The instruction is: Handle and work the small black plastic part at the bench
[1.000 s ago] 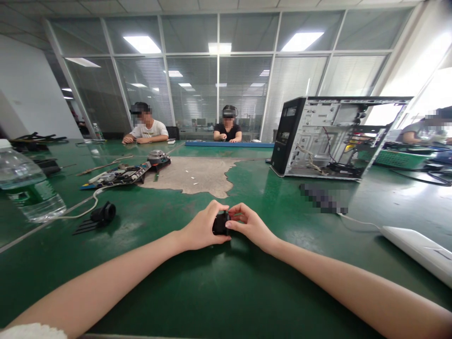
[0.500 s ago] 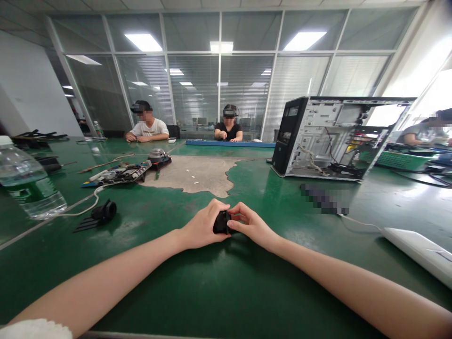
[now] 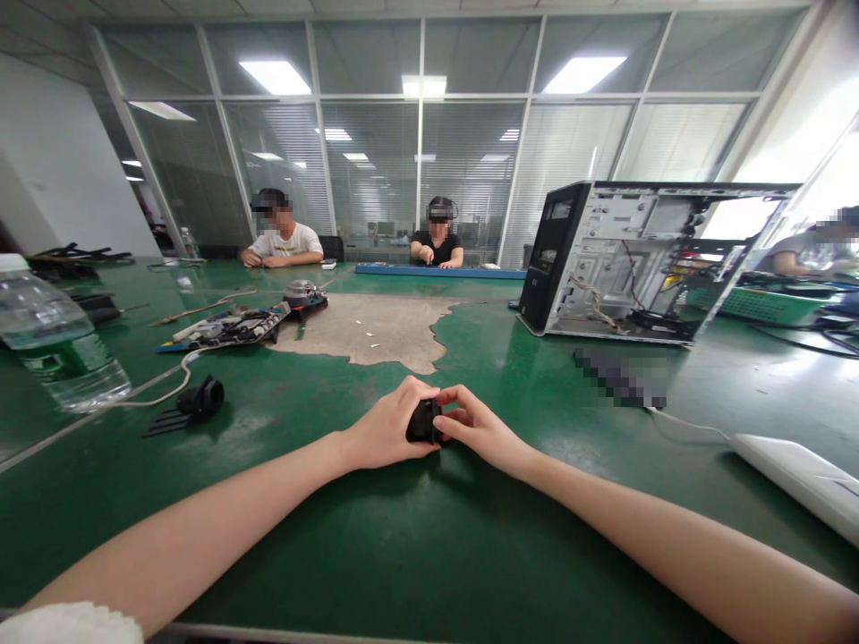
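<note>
A small black plastic part point(image 3: 420, 422) is held between my two hands, just above or on the green tabletop point(image 3: 416, 555); I cannot tell whether it touches the surface. My left hand point(image 3: 384, 425) is closed around its left side, thumb below and fingers over the top. From the right, my right hand point(image 3: 478, 427) pinches the part's right edge with thumb and fingers. The palms cover much of it, so its exact kind does not show. To the left lies another black plastic piece point(image 3: 194, 402) with a round end and flat prongs.
An opened computer case point(image 3: 557, 259) stands at the right, with a white power bank point(image 3: 798, 474) and cable nearer me. At left are a water bottle point(image 3: 60, 349) and a circuit board assembly point(image 3: 232, 328). Two people sit across the table; another is at far right beside a green basket point(image 3: 771, 306).
Both hands keep their grip on the black part with almost no movement. The whole view has shifted very slightly.
</note>
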Demonstrator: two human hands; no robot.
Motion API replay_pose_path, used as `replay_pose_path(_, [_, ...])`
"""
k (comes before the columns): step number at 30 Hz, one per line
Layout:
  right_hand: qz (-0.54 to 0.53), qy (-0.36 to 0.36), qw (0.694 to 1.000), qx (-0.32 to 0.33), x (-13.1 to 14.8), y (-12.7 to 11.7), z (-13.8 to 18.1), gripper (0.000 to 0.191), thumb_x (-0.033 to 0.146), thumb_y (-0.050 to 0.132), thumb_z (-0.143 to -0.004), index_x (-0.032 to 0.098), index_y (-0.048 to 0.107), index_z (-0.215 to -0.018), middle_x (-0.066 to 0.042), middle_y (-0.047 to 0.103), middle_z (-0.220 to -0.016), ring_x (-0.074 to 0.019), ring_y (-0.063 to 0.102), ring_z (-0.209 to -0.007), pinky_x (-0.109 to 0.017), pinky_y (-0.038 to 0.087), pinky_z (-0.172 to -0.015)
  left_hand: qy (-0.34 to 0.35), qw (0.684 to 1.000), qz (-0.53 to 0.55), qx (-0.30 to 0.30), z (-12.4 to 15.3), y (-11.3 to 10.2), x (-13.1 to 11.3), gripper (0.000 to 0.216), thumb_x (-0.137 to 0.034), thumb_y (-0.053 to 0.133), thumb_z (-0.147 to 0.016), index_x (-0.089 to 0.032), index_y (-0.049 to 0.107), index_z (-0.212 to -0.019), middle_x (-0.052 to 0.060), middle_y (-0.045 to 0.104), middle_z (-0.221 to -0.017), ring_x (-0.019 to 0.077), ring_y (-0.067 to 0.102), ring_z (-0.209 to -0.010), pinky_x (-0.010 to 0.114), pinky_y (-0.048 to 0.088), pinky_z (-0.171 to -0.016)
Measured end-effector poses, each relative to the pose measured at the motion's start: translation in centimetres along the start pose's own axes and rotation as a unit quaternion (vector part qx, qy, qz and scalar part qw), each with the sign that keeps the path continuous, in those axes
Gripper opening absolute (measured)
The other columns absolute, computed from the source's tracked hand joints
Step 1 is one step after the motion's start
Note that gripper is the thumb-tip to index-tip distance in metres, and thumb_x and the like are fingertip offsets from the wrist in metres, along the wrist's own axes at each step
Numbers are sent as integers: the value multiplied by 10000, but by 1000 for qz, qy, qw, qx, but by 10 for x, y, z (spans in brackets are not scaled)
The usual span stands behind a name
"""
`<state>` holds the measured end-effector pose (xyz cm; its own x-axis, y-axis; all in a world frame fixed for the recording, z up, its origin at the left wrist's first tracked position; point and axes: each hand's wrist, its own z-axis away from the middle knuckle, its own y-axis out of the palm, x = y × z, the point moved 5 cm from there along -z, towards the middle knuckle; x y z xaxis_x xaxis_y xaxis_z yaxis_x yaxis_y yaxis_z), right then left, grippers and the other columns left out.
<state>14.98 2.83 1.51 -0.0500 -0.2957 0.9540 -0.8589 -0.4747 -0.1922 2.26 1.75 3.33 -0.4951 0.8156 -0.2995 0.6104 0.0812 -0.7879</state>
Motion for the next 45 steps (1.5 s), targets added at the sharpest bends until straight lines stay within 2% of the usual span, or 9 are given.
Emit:
replay_pose_path(3, [9,2,1000,10,-1,0,1,253,362,585,-744,199,456,-887,7,507,-866,-107,534,-702,-266,443,-632,1,1000,2,0,0,0,1,596,-320,671,-652,-198,336,-1130,73,433,-1071,216,490,-962,351,434,-813])
replay_pose_path(8, [8,-49,999,19,-2,0,3,251,315,608,-740,215,451,-910,-3,494,-955,-139,531,-873,-253,459,-675,-2,1000,-2,-8,0,0,1,605,-320,674,-649,-206,330,-1134,74,435,-1082,221,492,-969,360,436,-811])
replay_pose_path(15, [-12,-15,1000,-12,-4,-1,-2,241,387,563,-756,202,449,-862,13,510,-878,-94,536,-693,-253,468,-617,7,1000,-7,-17,-2,0,1,593,-327,660,-667,-207,333,-1147,72,439,-1076,220,481,-989,366,425,-841])
replay_pose_path(20, [0,-6,1000,-11,-4,-2,-2,248,372,568,-753,204,465,-904,5,505,-916,-102,537,-722,-263,467,-634,2,1000,-7,-16,-2,0,2,602,-318,673,-652,-208,339,-1141,70,440,-1074,223,483,-989,366,428,-839])
replay_pose_path(26, [-7,-40,999,8,2,-2,1,249,281,630,-717,213,459,-885,9,494,-934,-135,530,-865,-250,453,-673,-2,1000,-6,-14,-2,-1,0,584,-301,678,-645,-206,353,-1122,64,445,-1060,216,498,-964,351,442,-806])
replay_pose_path(32, [7,-30,999,-19,-4,-3,0,202,341,568,-763,204,463,-869,17,511,-854,-104,529,-711,-259,459,-630,-1,1000,-11,-16,-2,-1,0,596,-304,675,-652,-195,341,-1132,70,440,-1072,216,485,-981,354,427,-834])
replay_pose_path(38, [20,-11,1000,-19,-5,-3,-1,261,357,583,-748,196,474,-923,-13,517,-926,-123,539,-762,-279,464,-658,-6,1000,-4,-14,-2,0,0,607,-282,684,-637,-222,338,-1132,57,439,-1068,221,487,-976,363,430,-825])
replay_pose_path(43, [-2,-40,999,6,0,-2,1,261,299,637,-710,208,468,-888,0,507,-930,-148,534,-886,-266,454,-701,-17,1000,-7,-18,-2,1,0,607,-274,675,-642,-215,331,-1138,58,438,-1063,219,492,-966,353,432,-817])
replay_pose_path(45, [-11,-38,999,1,0,-2,1,258,316,632,-712,211,468,-883,7,508,-909,-140,538,-853,-258,457,-678,-26,999,-5,-22,-2,1,1,633,-279,676,-639,-217,316,-1156,58,439,-1066,220,495,-961,355,433,-814])
